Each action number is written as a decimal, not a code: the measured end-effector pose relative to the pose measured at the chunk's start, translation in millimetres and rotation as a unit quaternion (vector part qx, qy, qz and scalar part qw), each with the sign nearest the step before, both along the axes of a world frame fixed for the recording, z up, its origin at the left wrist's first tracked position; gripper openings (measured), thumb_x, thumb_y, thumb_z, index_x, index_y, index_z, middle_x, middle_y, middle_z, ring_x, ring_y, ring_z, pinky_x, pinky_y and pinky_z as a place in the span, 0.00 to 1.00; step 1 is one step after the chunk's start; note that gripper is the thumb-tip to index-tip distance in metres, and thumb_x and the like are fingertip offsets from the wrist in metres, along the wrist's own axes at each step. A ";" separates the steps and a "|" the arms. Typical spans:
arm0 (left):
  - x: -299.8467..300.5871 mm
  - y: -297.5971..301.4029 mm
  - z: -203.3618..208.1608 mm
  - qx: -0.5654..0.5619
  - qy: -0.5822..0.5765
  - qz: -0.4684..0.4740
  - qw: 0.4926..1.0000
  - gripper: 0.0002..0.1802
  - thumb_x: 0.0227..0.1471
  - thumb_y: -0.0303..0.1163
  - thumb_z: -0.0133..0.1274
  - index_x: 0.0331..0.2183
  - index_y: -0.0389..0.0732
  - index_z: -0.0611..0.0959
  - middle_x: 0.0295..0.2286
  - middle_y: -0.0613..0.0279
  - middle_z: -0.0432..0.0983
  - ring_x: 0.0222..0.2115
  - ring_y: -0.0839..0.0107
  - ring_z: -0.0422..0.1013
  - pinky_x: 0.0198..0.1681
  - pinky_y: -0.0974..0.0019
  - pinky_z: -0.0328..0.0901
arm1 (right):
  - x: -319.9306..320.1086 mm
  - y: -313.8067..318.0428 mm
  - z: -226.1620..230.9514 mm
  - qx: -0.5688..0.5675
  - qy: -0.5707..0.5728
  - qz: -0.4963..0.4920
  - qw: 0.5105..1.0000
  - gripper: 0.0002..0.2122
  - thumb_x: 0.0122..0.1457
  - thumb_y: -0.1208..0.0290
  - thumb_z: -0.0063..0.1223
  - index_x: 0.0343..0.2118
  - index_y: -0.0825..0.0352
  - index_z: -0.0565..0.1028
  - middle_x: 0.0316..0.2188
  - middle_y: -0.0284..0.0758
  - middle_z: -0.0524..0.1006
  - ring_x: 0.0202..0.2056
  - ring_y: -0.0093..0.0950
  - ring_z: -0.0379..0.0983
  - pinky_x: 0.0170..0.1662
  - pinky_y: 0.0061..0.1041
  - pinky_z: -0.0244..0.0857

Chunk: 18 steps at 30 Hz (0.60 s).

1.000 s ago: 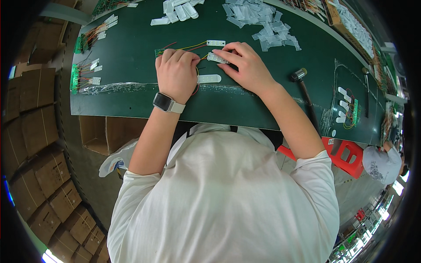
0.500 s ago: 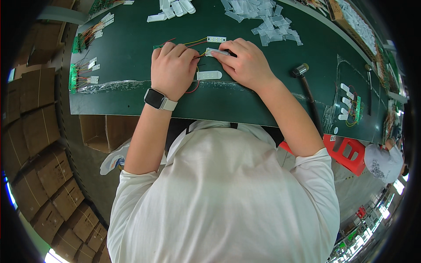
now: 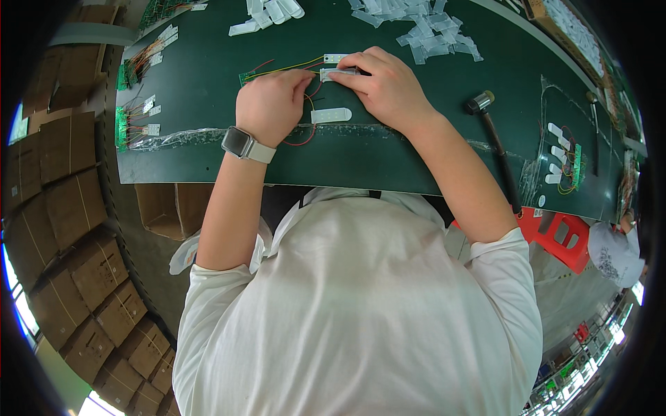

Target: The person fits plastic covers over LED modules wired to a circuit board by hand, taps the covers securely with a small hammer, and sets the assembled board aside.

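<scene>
Now, palm down, left hand (image 3: 269, 105) curls, hold unclear; right hand (image 3: 392, 91) pinches a white strip (image 3: 325, 75).

Tabletop (image 3: 187, 83) dark green; mid-frame strip (image 3: 331, 116) white, wires (image 3: 300, 144) red and yellow (boxes (image 3: 100, 270), left, brown); half-hidden board (image 3: 244, 78) apparently green.

A dark green desk (image 3: 409, 166) fills the upper middle, with a band of clear tape (image 3: 187, 141) running along its surface. Brown cartons (image 3: 69, 159) stand stacked down the left side, and an open box (image 3: 163, 208) sits under the desk's near edge. The floor (image 3: 565, 305) is pale grey on the right and looks darker beside the cartons. A red plastic seat (image 3: 569, 239) stands at the desk's right end. Bright light (image 3: 19, 305) shows at the far left (lamp or window, I cannot tell), above a pale green patch (image 3: 59, 371). White lights (image 3: 617, 336) glow at lower right.
</scene>
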<state>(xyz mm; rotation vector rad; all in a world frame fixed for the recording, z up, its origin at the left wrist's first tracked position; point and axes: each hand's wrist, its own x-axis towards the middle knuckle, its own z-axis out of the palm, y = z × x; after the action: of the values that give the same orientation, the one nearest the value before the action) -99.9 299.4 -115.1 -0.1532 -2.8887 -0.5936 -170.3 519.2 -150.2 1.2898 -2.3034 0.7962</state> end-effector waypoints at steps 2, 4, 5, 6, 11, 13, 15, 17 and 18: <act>-4.6 2.5 2.7 0.001 -0.003 0.015 1.000 0.09 0.55 0.35 0.62 0.38 0.46 0.90 0.28 0.63 0.84 0.26 0.61 0.78 0.31 0.61 0.72 | 0.1 2.1 0.2 0.014 -0.001 0.010 1.000 0.16 0.49 0.79 0.63 0.41 0.54 0.87 0.40 0.24 0.81 0.40 0.27 0.75 0.43 0.28 0.75; -7.2 5.5 6.6 0.018 0.016 0.001 1.000 0.09 0.54 0.35 0.63 0.37 0.44 0.90 0.29 0.63 0.84 0.25 0.65 0.78 0.30 0.63 0.72 | 2.7 1.8 2.2 0.013 0.001 0.003 1.000 0.16 0.49 0.79 0.62 0.41 0.54 0.87 0.40 0.23 0.81 0.40 0.27 0.75 0.43 0.27 0.75; -7.5 5.8 6.0 0.018 0.016 0.001 1.000 0.09 0.54 0.35 0.63 0.37 0.44 0.90 0.29 0.63 0.84 0.25 0.65 0.78 0.30 0.63 0.72 | 3.6 1.4 2.7 0.010 0.005 -0.001 1.000 0.16 0.49 0.79 0.62 0.41 0.54 0.87 0.40 0.23 0.81 0.40 0.27 0.75 0.43 0.27 0.75; -8.0 6.0 5.1 0.029 0.001 0.014 0.999 0.08 0.53 0.34 0.64 0.36 0.44 0.90 0.30 0.64 0.85 0.25 0.67 0.78 0.31 0.65 0.72 | 4.1 1.4 1.6 0.010 0.005 -0.001 1.000 0.16 0.49 0.79 0.62 0.41 0.54 0.87 0.40 0.23 0.81 0.40 0.27 0.75 0.43 0.27 0.75; -13.2 1.5 5.5 0.101 -0.086 0.055 0.990 0.08 0.49 0.31 0.67 0.35 0.44 0.91 0.33 0.65 0.86 0.26 0.70 0.78 0.34 0.66 0.73 | 4.2 1.6 -3.7 0.004 -0.005 -0.011 1.000 0.13 0.51 0.76 0.60 0.38 0.53 0.87 0.40 0.23 0.81 0.41 0.26 0.75 0.44 0.28 0.73; -15.8 -7.5 -5.5 0.099 0.040 -0.062 0.992 0.11 0.47 0.31 0.69 0.37 0.45 0.91 0.34 0.66 0.87 0.31 0.69 0.77 0.36 0.67 0.73 | 3.0 1.0 -3.6 0.000 -0.007 -0.003 1.000 0.13 0.51 0.76 0.60 0.38 0.53 0.87 0.40 0.23 0.81 0.41 0.27 0.74 0.44 0.28 0.73; -15.2 -8.5 -9.0 0.080 0.054 -0.068 0.993 0.13 0.46 0.32 0.70 0.37 0.45 0.92 0.34 0.66 0.87 0.33 0.67 0.77 0.37 0.66 0.73 | 2.0 1.6 -3.6 -0.003 -0.009 0.003 1.000 0.13 0.51 0.76 0.61 0.38 0.54 0.87 0.40 0.23 0.81 0.40 0.27 0.74 0.44 0.28 0.73; -15.3 -8.3 -9.2 0.060 0.069 -0.073 0.993 0.14 0.45 0.33 0.71 0.38 0.46 0.92 0.34 0.66 0.87 0.36 0.66 0.77 0.39 0.65 0.73 | 1.0 2.2 -2.9 -0.009 -0.019 0.016 1.000 0.14 0.50 0.77 0.60 0.39 0.55 0.87 0.40 0.24 0.80 0.40 0.28 0.74 0.45 0.28 0.73; -15.7 -7.8 -9.8 0.033 0.076 -0.075 0.994 0.15 0.44 0.37 0.71 0.38 0.49 0.92 0.35 0.70 0.86 0.40 0.66 0.75 0.44 0.63 0.70 | 1.1 2.5 -2.7 -0.009 -0.020 0.016 1.000 0.14 0.50 0.77 0.60 0.39 0.55 0.87 0.40 0.24 0.80 0.40 0.28 0.74 0.45 0.28 0.73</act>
<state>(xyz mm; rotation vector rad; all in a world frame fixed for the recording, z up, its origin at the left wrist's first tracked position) -115.6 291.6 -124.9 -0.3907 -2.7240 -0.6716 -169.2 521.7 -152.9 1.3175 -2.3065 0.8584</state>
